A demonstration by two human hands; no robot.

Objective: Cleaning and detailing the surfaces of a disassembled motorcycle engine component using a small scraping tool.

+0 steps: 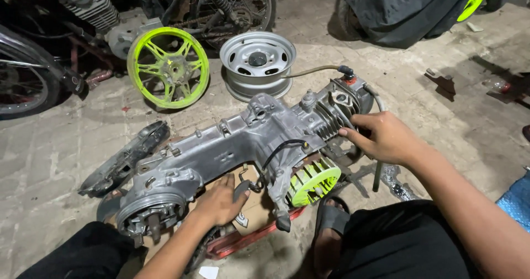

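A dark cover part [124, 160] lies on the paved floor [49, 146] at the left, just beside the engine. Behind it, a lime-green spoked wheel [168, 67] leans against parked motorcycles, and a grey steel rim [257, 63] stands to its right. The scooter engine assembly [243, 141] lies diagonally across the floor, its drive hub end at the lower left and its finned cylinder [331, 116] at the upper right. The left hand [221, 201] rests open, palm down, under the crankcase near a piece of cardboard [254, 204]. A lime-green cooling fan [314, 182] sits on the engine's near side. The right hand [383, 138] is loosely curled, fingertips touching the cylinder fins; it grips nothing.
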